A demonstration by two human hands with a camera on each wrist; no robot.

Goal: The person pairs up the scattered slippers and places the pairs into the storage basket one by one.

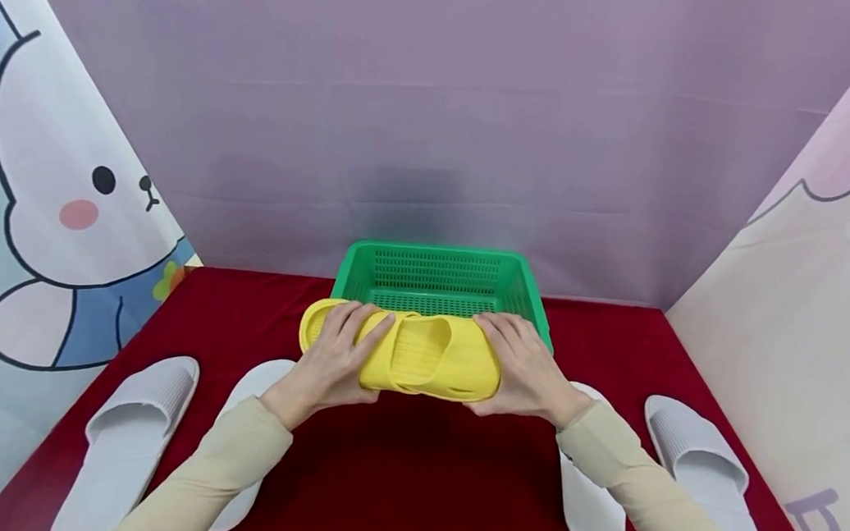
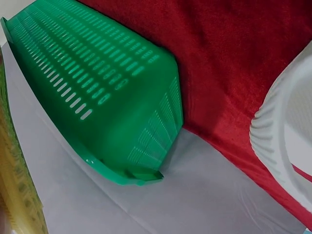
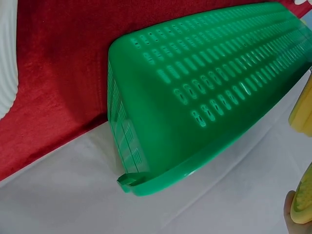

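We hold the bright-yellow, rubbery-looking slippers together by the green, perforated plastic basket, not yet set down; our left hand and right hand grip them. White, ribbed-strap slippers lie on dark-red cloth.
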